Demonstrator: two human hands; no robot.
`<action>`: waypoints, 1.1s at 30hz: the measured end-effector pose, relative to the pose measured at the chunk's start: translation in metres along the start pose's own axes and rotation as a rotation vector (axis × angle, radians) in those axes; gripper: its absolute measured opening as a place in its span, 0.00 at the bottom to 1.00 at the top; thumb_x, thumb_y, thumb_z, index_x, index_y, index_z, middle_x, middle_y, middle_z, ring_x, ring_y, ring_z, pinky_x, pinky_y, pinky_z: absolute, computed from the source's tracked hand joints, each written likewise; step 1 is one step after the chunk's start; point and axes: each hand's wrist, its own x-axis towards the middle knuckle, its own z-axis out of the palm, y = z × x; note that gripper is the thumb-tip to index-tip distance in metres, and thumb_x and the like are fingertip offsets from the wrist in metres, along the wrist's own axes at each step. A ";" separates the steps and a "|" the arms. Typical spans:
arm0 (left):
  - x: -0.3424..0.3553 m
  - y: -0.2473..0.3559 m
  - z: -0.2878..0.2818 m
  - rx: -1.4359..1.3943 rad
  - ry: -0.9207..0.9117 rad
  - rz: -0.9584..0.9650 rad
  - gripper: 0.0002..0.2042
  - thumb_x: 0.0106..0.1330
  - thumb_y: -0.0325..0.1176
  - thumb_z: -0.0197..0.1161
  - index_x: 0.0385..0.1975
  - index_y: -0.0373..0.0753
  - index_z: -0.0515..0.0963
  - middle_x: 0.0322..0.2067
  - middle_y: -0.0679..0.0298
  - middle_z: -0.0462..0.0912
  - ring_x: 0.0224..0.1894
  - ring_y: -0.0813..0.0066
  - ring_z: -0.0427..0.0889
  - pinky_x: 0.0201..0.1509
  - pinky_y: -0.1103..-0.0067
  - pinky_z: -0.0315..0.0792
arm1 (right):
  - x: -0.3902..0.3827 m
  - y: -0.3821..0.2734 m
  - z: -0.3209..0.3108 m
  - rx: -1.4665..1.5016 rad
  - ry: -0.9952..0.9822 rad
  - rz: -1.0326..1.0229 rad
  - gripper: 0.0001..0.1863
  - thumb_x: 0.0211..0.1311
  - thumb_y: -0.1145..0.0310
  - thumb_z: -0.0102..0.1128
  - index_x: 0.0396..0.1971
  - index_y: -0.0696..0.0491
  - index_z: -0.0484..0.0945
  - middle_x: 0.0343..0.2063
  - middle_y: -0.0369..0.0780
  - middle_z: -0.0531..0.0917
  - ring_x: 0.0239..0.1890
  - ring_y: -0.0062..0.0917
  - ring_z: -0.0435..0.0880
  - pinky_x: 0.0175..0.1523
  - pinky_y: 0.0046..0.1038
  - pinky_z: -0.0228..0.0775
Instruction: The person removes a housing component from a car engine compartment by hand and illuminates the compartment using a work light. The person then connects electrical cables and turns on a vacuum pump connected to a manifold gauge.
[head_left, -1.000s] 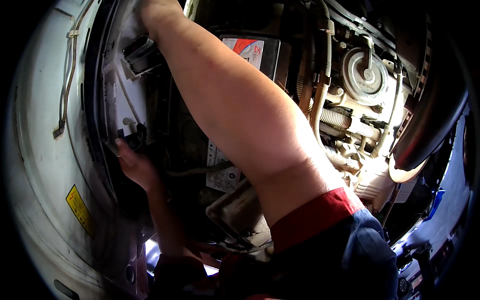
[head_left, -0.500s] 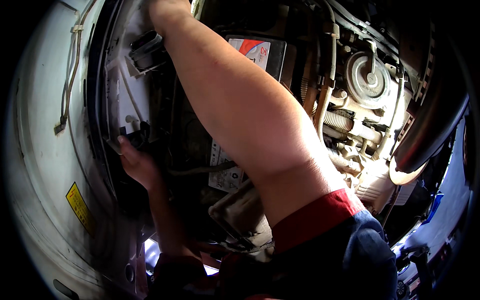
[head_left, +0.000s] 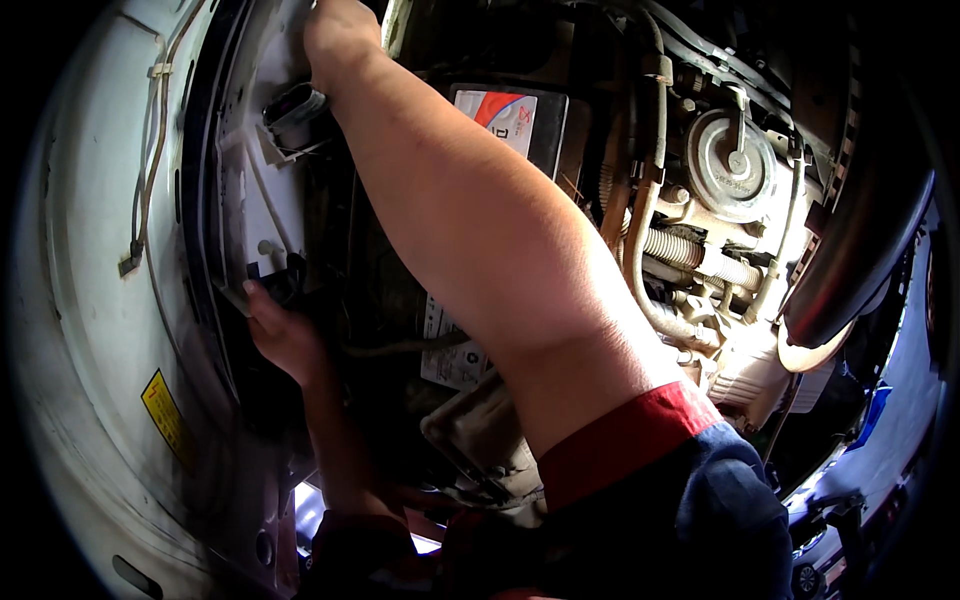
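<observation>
At the lower end of a pale housing [head_left: 265, 205] with a black plug-like part, my left hand [head_left: 288, 345] presses its thumb on the corner, next to a black clip [head_left: 285, 280]. Its other fingers are in shadow behind the edge; the hand looks closed on the housing. My bare right forearm crosses the engine bay from the lower right. My right hand [head_left: 340, 35] reaches the housing's upper end, where its fingers are cut off by the frame's top and hidden. Between the hands a dark round connector [head_left: 295, 108] sticks out of the housing.
A car battery [head_left: 510, 115] with a red and white label lies partly behind my right forearm. Right of it are hoses, a corrugated pipe [head_left: 675, 245] and a round metal cap [head_left: 730, 165] on the engine. A white body panel [head_left: 100, 330] with a yellow sticker [head_left: 166, 415] borders the left.
The view has shifted slightly, so the panel and housing sit a little further right and lower. Both hands stay at the same spots on the housing.
</observation>
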 end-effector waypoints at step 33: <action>-0.003 0.003 0.009 -0.019 -0.051 -0.018 0.25 0.71 0.45 0.52 0.44 0.20 0.74 0.41 0.42 0.79 0.41 0.59 0.77 0.50 0.71 0.69 | 0.006 0.025 -0.006 1.045 0.132 0.202 0.30 0.66 0.54 0.40 0.58 0.65 0.64 0.52 0.57 0.75 0.58 0.46 0.72 0.61 0.33 0.63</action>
